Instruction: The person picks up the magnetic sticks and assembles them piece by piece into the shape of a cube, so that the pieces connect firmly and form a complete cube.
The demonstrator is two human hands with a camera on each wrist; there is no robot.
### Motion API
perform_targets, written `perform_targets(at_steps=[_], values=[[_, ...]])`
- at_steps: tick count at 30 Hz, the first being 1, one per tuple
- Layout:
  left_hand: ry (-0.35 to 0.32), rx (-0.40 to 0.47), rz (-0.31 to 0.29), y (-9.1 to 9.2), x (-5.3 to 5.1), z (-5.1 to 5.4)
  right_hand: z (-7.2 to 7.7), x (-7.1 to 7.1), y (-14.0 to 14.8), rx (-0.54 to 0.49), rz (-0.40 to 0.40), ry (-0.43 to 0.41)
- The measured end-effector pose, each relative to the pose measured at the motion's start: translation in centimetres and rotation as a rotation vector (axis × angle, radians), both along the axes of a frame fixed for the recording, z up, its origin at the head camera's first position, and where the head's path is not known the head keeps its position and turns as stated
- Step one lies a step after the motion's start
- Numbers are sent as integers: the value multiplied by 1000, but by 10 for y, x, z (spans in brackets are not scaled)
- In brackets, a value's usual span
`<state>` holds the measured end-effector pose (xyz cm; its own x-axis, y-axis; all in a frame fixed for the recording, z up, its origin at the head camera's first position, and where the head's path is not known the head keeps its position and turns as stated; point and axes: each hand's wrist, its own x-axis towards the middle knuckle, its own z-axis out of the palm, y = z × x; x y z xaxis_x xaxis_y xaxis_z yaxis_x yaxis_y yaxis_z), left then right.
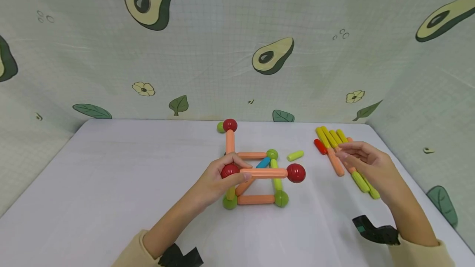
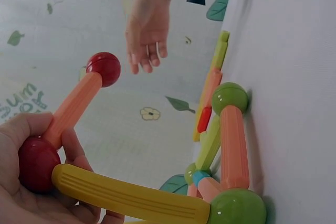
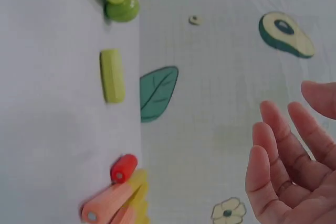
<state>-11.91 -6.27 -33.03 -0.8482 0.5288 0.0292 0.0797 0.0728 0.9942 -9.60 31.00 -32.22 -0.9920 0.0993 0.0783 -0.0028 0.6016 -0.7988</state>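
Note:
My left hand (image 1: 213,178) grips a red ball (image 2: 39,165) at an upper corner of a building-toy frame, its fingers and thumb around the ball. From that ball an orange rod (image 1: 267,173) reaches right to another red ball (image 1: 296,173). A curved yellow rod (image 2: 131,195) runs down to a green ball (image 1: 229,202) at the base. The base joins orange, light green and blue rods through green balls. My right hand (image 1: 371,166) hangs in the air, fingers loosely bent and nothing in them. Behind it in the head view lies a pile of rods (image 1: 335,163).
A short light green rod (image 1: 295,155) lies alone on the white table (image 1: 111,184), between the frame and the pile. At the pile's left edge is a short red piece (image 1: 320,146). An avocado-print cloth (image 1: 208,52) rises behind the table and along its sides.

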Motion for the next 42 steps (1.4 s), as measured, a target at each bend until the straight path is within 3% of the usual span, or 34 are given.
perform_targets(at_steps=[4, 6, 9, 13, 20, 33, 42], values=[[-1, -4, 5, 0, 0, 1, -7, -8, 17, 35, -84, -54], [0, -6, 8, 0, 0, 1, -12, -13, 24, 89, -88, -96], [1, -8, 8, 0, 0, 1, -21, -21, 30, 194, -35, -166], [1, -1, -1, 0, -1, 1, -33, -30, 29, 311, 56, -195], [13, 20, -25, -1, -2, 1, -47, -38, 23, 465, 89, -234], [-7, 13, -18, -2, -5, -1, -46, -44, 19, 528, 87, -253], [-6, 26, -24, -2, -4, -1, -43, -45, 16, 533, 83, -367]])
